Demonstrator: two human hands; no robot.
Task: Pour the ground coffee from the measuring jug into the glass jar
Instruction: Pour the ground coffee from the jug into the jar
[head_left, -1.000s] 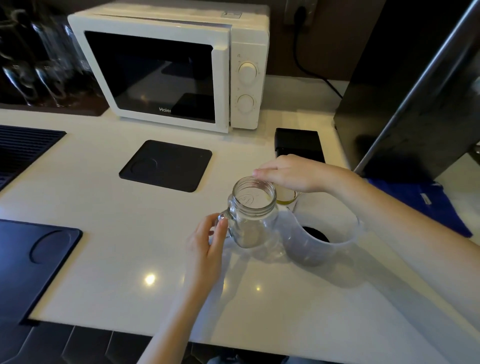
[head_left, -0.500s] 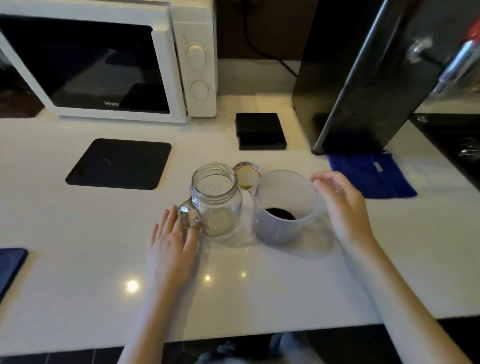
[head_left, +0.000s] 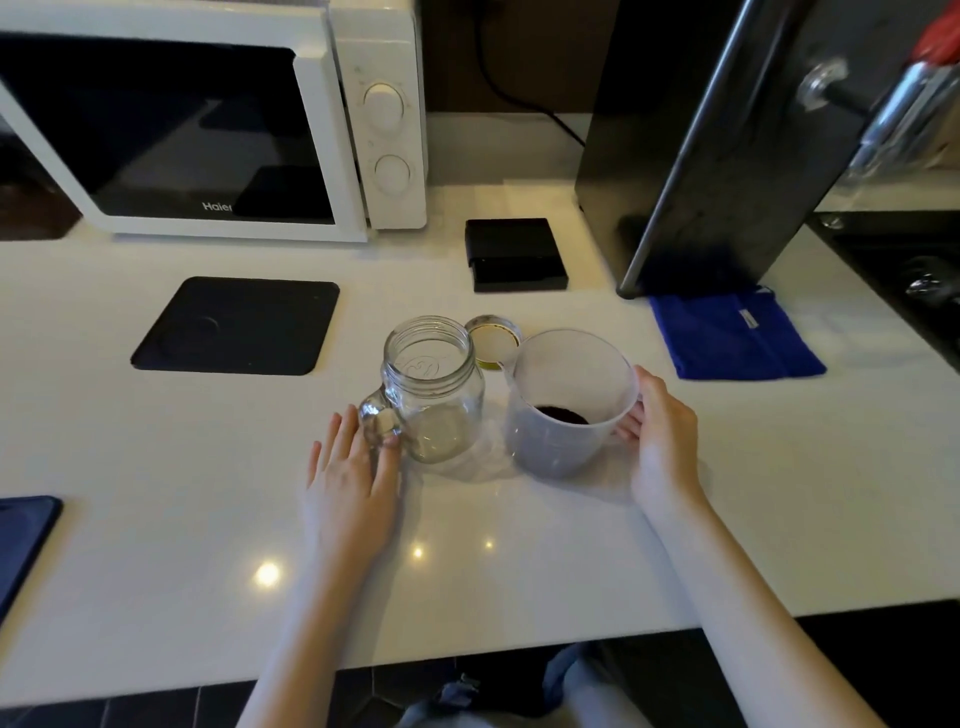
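Observation:
An empty clear glass jar (head_left: 434, 395) with a side handle stands upright and lidless on the white counter (head_left: 156, 467). Its round lid (head_left: 493, 340) lies upside down just behind it. To the jar's right stands a translucent plastic measuring jug (head_left: 566, 410) with dark ground coffee (head_left: 563, 414) at its bottom. My left hand (head_left: 356, 467) lies flat on the counter, fingers apart, fingertips touching the jar's handle. My right hand (head_left: 660, 441) wraps the jug's right side where its handle is; the jug rests on the counter.
A white microwave (head_left: 208, 119) stands at the back left, a black mat (head_left: 236, 327) in front of it. A small black box (head_left: 514, 254) sits behind the jar. A tall black appliance (head_left: 727, 135) rises at the right with a blue cloth (head_left: 732, 338) before it.
My right hand left the jar's mouth, swung round to the jug's right side and closed on it. My left hand dropped from the jar's handle to lie flat beside it.

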